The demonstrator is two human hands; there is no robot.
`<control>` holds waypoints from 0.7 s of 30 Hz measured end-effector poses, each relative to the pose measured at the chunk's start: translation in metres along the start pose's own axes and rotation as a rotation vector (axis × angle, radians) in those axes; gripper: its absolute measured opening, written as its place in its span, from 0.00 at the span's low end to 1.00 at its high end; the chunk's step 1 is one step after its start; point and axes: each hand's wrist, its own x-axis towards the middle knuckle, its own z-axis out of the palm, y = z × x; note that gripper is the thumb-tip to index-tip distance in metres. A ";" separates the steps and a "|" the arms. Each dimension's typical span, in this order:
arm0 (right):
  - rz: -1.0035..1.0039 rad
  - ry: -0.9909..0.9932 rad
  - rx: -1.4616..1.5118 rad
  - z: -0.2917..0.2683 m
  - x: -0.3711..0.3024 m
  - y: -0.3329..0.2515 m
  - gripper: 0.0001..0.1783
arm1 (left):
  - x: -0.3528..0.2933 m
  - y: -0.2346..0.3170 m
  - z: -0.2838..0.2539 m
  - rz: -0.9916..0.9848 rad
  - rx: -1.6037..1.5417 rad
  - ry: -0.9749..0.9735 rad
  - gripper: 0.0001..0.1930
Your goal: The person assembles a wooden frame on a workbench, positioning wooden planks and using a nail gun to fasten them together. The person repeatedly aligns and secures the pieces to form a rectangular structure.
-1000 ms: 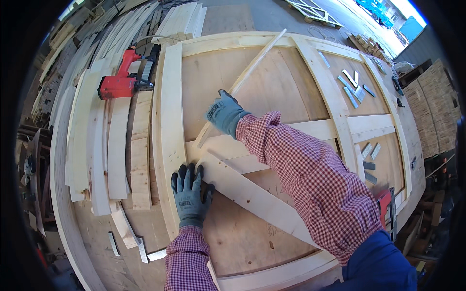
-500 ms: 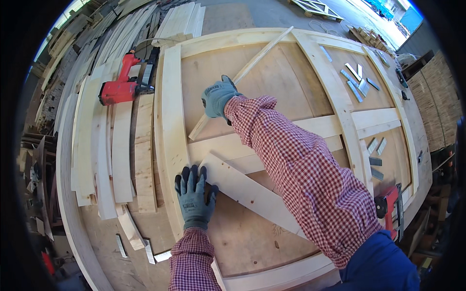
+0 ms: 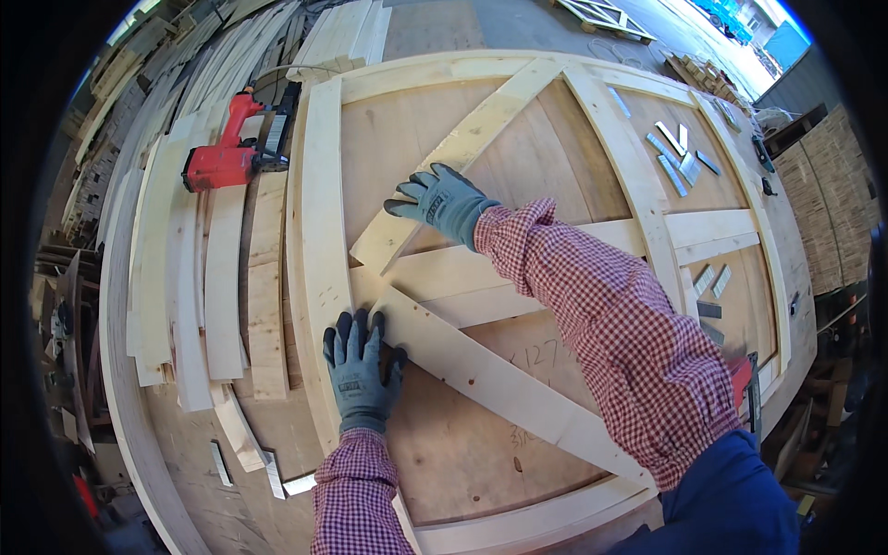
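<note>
A wooden frame panel [image 3: 320, 176] lies in front of me with a plywood face inside its rails. My right hand [image 3: 442, 202], in a grey-blue glove, rests with spread fingers on the upper diagonal slat [image 3: 495, 113]. That slat lies flat, slanting from the far rail down to the left end of the middle crosspiece [image 3: 435, 277]. Below it, a second diagonal slat [image 3: 504, 377] runs toward the near right, partly under my right forearm. My left hand [image 3: 361, 375], gloved alike, lies flat with fingers spread on the left rail, beside this slat's upper end.
A red nail gun [image 3: 222, 166] lies on loose boards [image 3: 227, 287] at the left. Another red nail gun [image 3: 741, 379] shows partly beyond my right sleeve. Staple strips [image 3: 684, 159] are scattered on the panel's right part. A plywood stack [image 3: 828, 199] stands at far right.
The upper slat has turned from its narrow edge onto its broad face. My right hand has opened from its grip and now lies on it. My left hand has barely moved.
</note>
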 end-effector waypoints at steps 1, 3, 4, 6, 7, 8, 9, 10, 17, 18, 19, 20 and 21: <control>0.044 -0.060 0.018 0.005 0.004 -0.002 0.22 | -0.001 -0.001 0.000 -0.004 0.003 -0.005 0.35; 0.134 -0.186 0.055 0.008 0.013 -0.008 0.21 | 0.000 -0.001 -0.001 0.013 -0.004 0.018 0.36; 0.148 -0.380 0.082 -0.014 0.029 -0.010 0.20 | -0.004 -0.005 0.000 0.006 -0.005 0.024 0.36; 0.212 -0.518 0.173 -0.056 0.043 0.009 0.22 | 0.000 0.000 0.002 0.030 0.004 0.016 0.36; 0.226 -0.578 0.220 -0.063 0.054 0.016 0.22 | 0.001 0.000 0.003 0.025 0.015 0.018 0.36; 0.267 -0.536 0.357 -0.067 0.061 0.020 0.24 | 0.000 -0.001 0.003 0.010 0.022 0.008 0.36; 0.320 -0.422 0.351 -0.066 0.065 0.021 0.24 | -0.001 -0.002 0.004 0.000 0.027 -0.001 0.35; 0.372 -0.306 0.344 -0.065 0.068 0.021 0.24 | -0.001 -0.003 0.004 -0.009 0.033 -0.009 0.35; 0.169 -0.180 0.129 -0.016 0.045 0.005 0.35 | 0.002 0.006 -0.002 0.004 -0.008 0.005 0.32; 0.169 -0.135 0.116 -0.013 0.042 0.002 0.35 | 0.002 0.005 -0.002 0.004 -0.010 0.006 0.32; 0.169 -0.090 0.104 -0.010 0.041 0.000 0.34 | 0.002 0.005 -0.003 0.003 -0.012 0.008 0.32; 0.153 -0.133 0.003 -0.007 0.042 0.000 0.32 | 0.001 0.003 0.001 0.010 -0.007 0.027 0.35; 0.148 -0.148 -0.011 -0.005 0.045 -0.004 0.30 | -0.001 0.002 0.000 -0.001 -0.005 0.019 0.35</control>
